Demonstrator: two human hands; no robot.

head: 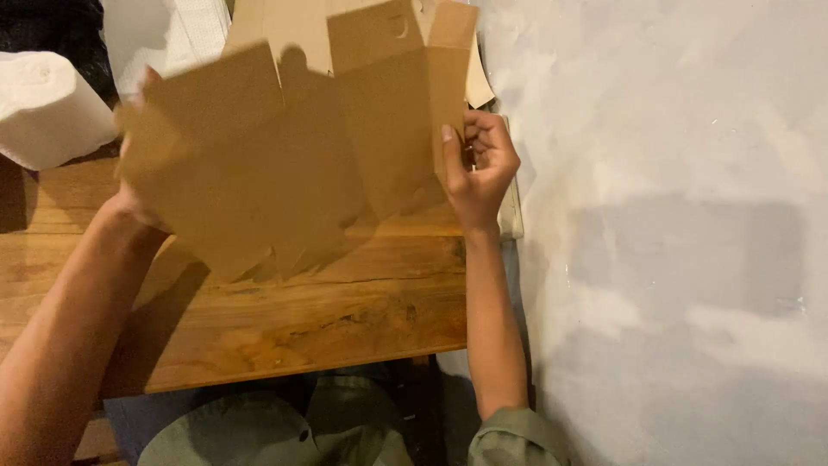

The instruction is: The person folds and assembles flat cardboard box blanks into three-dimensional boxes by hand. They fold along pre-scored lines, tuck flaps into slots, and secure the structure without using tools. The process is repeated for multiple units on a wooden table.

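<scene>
A flat, unfolded brown cardboard box blank (285,155) is held up above a wooden table (328,319). My left hand (129,203) grips its left edge, mostly hidden behind the cardboard. My right hand (477,168) pinches its right edge, thumb on the front face. The blank's flaps point up and down, and it looks slightly blurred. It casts a shadow on the table below.
A white paper roll (47,108) lies at the table's back left. More cardboard sheets (293,26) and white paper (172,34) lie behind the blank. A pale grey floor (673,242) runs along the table's right side. My lap in green cloth (285,427) is below.
</scene>
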